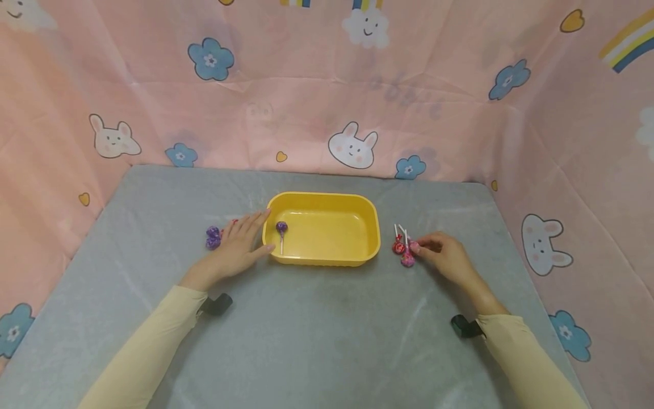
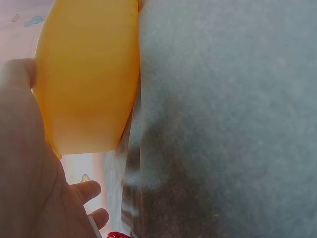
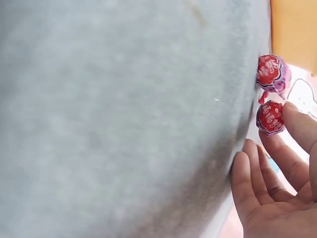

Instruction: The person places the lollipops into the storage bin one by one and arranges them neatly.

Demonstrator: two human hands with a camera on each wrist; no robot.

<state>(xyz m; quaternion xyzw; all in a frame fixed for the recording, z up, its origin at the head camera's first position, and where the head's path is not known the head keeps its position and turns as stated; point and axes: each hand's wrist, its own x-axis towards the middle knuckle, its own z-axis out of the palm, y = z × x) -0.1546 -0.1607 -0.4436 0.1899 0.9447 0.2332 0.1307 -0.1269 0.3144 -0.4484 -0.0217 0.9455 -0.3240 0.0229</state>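
A yellow plastic basin point(image 1: 327, 260) stands mid-table, with a purple-wrapped lollipop point(image 1: 281, 227) lying inside at its left end. My left hand point(image 1: 232, 247) rests against the basin's left side, fingers stretched and thumb on the rim. Partly hidden behind that hand are purple lollipops point(image 1: 212, 243) and a bit of red wrapper. To the right of the basin, my right hand point(image 1: 449, 255) pinches a pink-and-red lollipop point(image 3: 271, 118) by its head between thumb and forefinger. Beside it lie a red lollipop point(image 1: 398, 247) and another pink one point(image 1: 407, 259), sticks pointing away.
A grey cloth covers the table point(image 1: 327, 335). Pink patterned fabric point(image 1: 286, 102) hangs behind it and along both sides. Dark wrist straps point(image 1: 217, 305) show at both sleeve cuffs.
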